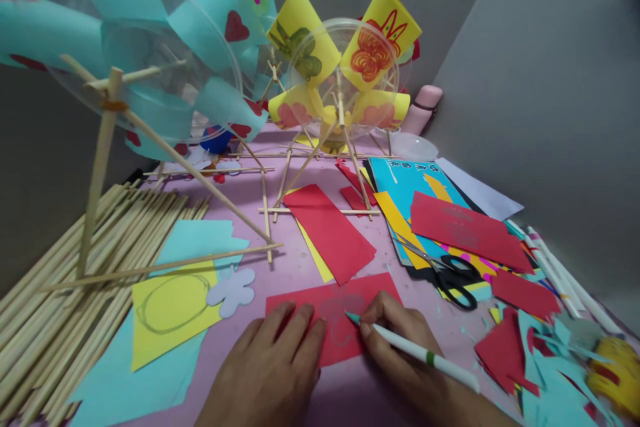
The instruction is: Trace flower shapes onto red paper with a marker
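Note:
My right hand (400,330) grips a white marker pen (410,348) with a green tip, which touches a red sheet of paper (345,310). Faint outlines are drawn on that sheet. Flat on its left part lies my left hand (275,360), fingers stretched out and holding nothing. Just beyond the sheet is another red paper piece (333,230) over a yellow strip. Left of my left hand are a yellow paper (173,310) with a pencilled oval and a pale purple flower cutout (233,293).
Bundled wooden sticks (90,287) lie at left. Stick-framed pinwheels with blue paper (135,47) and yellow paper (377,40) stand behind. At right are black-handled scissors (453,273), a blue booklet (400,180), paper scraps (545,373), more markers (565,270) and a pink bottle (423,110).

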Tool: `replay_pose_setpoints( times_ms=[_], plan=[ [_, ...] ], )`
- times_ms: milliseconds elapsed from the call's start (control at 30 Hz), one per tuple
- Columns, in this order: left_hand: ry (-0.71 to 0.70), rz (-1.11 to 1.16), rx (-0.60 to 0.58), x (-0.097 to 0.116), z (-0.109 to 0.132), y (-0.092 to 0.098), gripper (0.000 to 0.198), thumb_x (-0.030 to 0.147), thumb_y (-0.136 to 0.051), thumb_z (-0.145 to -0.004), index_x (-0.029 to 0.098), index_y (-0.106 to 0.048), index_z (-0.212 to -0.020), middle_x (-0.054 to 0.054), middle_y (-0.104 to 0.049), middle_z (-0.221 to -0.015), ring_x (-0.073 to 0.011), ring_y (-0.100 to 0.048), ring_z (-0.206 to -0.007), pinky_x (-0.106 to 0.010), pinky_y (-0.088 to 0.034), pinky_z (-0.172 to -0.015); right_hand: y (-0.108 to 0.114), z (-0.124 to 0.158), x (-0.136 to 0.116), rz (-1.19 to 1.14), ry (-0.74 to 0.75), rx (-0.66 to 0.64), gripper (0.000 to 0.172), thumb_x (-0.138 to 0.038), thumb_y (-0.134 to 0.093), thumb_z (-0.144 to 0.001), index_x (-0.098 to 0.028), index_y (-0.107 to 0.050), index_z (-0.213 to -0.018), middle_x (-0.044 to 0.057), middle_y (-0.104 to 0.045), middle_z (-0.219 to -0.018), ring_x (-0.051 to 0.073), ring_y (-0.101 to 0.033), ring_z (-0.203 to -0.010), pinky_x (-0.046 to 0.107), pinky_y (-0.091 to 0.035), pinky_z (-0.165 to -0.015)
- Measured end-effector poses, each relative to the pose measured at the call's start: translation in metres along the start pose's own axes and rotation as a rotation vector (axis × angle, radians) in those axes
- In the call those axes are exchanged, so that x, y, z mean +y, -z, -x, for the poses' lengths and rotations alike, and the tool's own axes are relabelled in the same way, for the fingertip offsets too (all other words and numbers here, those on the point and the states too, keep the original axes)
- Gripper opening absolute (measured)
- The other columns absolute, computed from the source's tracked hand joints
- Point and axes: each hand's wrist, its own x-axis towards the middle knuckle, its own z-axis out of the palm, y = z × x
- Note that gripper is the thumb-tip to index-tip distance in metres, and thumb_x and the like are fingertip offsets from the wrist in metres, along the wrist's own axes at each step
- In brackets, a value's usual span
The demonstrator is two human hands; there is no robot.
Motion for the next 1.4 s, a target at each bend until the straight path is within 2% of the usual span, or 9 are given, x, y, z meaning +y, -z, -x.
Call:
replay_pose_setpoints(
  times_ms=[633,800,967,1100,1267,1400],
  plan=[
    [-0.009,-0.034,0.006,0.001,-0.001,-0.002,0.035,0.022,-0.037,-0.094,0.022,-0.059,-0.121,-0.008,-0.063,-0.121,-0.0297,-0.057,-0.109,-0.043,-0.051,-0.082,-0.001,0.0,-0.003,-0.024,-0.036,-0.058,0.013,-0.025,-0.039,-0.081,-0.023,-0.041,-0.068,-0.006,-0.042,-0.051,0.012,-0.042,-0.042,0.023,-0.03,-0.043],
    [-0.02,-0.059,0.01,0.001,0.001,-0.005,0.034,0.022,-0.039,-0.094,0.023,-0.058,-0.122,-0.007,-0.063,-0.122,-0.0295,-0.056,-0.109,-0.043,-0.051,-0.082,-0.002,0.005,0.003,-0.087,-0.052,-0.027,0.016,-0.028,-0.041,-0.083,-0.023,-0.042,-0.068,-0.008,-0.036,-0.049,0.011,-0.037,-0.04,0.022,-0.027,-0.041],
    [-0.02,-0.061,0.016,0.001,-0.001,-0.004,0.034,0.022,-0.038,-0.095,0.023,-0.058,-0.122,-0.006,-0.062,-0.123,-0.0292,-0.055,-0.11,-0.042,-0.05,-0.083,-0.002,0.013,0.01,-0.17,-0.107,0.071,0.017,-0.028,-0.043,-0.089,-0.023,-0.047,-0.074,-0.009,-0.036,-0.05,0.012,-0.037,-0.043,0.021,-0.029,-0.042],
    [-0.023,-0.069,0.034,0.001,0.0,-0.005,0.034,0.021,-0.038,-0.095,0.022,-0.058,-0.122,-0.007,-0.063,-0.122,-0.0294,-0.055,-0.109,-0.042,-0.05,-0.082,-0.003,0.012,0.006,-0.146,-0.061,0.042,0.015,-0.024,-0.043,-0.088,-0.023,-0.045,-0.073,-0.009,-0.037,-0.049,0.012,-0.039,-0.041,0.021,-0.031,-0.041],
    [-0.03,-0.074,0.056,0.001,0.002,-0.011,0.033,0.02,-0.038,-0.095,0.021,-0.058,-0.122,-0.008,-0.064,-0.119,-0.0294,-0.056,-0.107,-0.042,-0.05,-0.08,-0.006,0.005,-0.003,-0.075,0.001,0.079,0.015,-0.024,-0.041,-0.084,-0.023,-0.042,-0.069,-0.009,-0.036,-0.047,0.011,-0.039,-0.037,0.021,-0.03,-0.037],
    [-0.022,-0.05,0.063,0.001,0.001,-0.011,0.032,0.02,-0.041,-0.094,0.022,-0.059,-0.12,-0.008,-0.064,-0.119,-0.0293,-0.056,-0.107,-0.042,-0.05,-0.08,-0.005,0.004,-0.006,-0.011,0.002,0.039,0.015,-0.023,-0.039,-0.083,-0.023,-0.043,-0.069,-0.008,-0.037,-0.048,0.012,-0.041,-0.038,0.022,-0.032,-0.039]
  ],
)
